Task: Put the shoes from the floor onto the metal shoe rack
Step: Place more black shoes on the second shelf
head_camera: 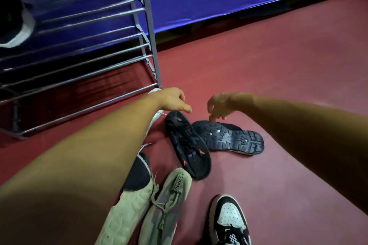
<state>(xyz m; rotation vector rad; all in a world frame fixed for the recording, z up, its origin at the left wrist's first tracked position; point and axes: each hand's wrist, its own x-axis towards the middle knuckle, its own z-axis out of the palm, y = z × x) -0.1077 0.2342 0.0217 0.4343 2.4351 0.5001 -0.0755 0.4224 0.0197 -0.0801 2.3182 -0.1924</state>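
I see the left hand (173, 101) loose and empty, just above the toe of the upright dark shoe (187, 145). The right hand (221, 105) holds nothing, fingers drooping, with one fingertip on the sole-up dark shoe (229, 137) beneath it. Open red floor (258, 65) lies beyond both hands. A post of the metal shoe rack (79, 45) stands just past the left hand. The left forearm hides most of a white shoe (157, 115). Nearer me, the frame edge cuts off the pale green shoe (165, 205) and the black-and-white sneaker (229, 221).

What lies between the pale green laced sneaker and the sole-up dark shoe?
The dark shoe with orange marks, lying upper side up; the head view shows it.
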